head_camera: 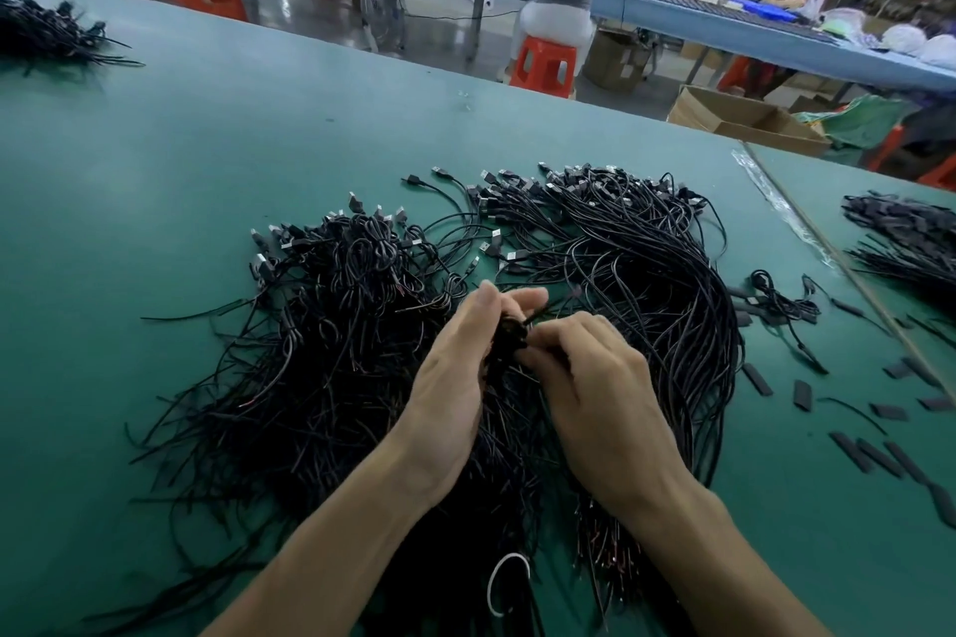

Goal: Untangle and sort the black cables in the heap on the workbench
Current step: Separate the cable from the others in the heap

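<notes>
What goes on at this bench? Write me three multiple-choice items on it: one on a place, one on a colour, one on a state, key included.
1. Where do the loose flat black strips lie?
A. left of the cable heap
B. right of the heap
C. on a stool

2. What colour is the workbench top?
A. green
B. white
C. red

3. What are the left hand and right hand doing?
A. lying flat on the bench
B. hanging off the edge
C. holding a bunch of cables

Key: 1 B, the strips are scattered on the bench at the heap's right. 2 A, the bare top is green. 3 C, the fingers of both hands curl on the bunch above the heap.
</notes>
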### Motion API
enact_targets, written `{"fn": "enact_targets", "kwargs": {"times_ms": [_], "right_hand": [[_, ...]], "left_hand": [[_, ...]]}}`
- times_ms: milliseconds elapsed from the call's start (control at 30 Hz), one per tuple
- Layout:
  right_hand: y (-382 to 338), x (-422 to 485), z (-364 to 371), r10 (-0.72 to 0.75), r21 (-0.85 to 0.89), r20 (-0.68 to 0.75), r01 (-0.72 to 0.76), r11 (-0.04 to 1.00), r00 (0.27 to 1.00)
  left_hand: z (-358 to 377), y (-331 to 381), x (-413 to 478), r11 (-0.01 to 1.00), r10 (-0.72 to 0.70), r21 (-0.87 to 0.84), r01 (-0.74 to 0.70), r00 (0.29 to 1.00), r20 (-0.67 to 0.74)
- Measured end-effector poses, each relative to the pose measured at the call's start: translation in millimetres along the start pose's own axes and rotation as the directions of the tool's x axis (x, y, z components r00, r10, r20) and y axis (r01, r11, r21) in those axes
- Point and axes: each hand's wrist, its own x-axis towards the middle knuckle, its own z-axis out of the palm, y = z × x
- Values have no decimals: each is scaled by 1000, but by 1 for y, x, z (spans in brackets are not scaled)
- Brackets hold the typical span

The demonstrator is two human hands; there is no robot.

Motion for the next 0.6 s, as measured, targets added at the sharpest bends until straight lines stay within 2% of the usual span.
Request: {"fn": "enact_targets", "kwargs": {"times_ms": [67, 133, 233, 300, 400, 467, 533, 600], "right_hand": [[-1, 1, -1, 46, 192, 17, -48, 980, 999], [-2, 2, -2, 64, 311, 58, -79, 947, 996], [-1, 1, 0, 105, 423, 127, -149, 894, 986], [1, 1, 1, 128, 502, 183, -204, 841, 975], [4, 2, -3, 196, 601, 218, -289, 745, 956], [8, 3, -7, 235, 616, 186, -299, 729, 954], [10, 4, -10, 221, 591, 158, -272, 760, 962], [10, 3, -11, 195, 557, 145, -243, 794, 970]], "left_hand": [[-1, 2, 1, 992, 26, -120, -27, 1000, -13], [-4, 2, 2, 975, 65, -211, -63, 998, 2], [-8, -2, 2, 976, 136, -180, -122, 989, 64], [-9, -5, 2, 980, 188, -80, -180, 977, 104], [-12, -11, 3, 926, 277, 229, -299, 953, 123], [-16, -15, 6, 875, 234, 415, -251, 968, 91], [-17, -17, 8, 870, 165, 471, -147, 986, 2], [-19, -17, 10, 863, 156, 495, -98, 985, -75]]}}
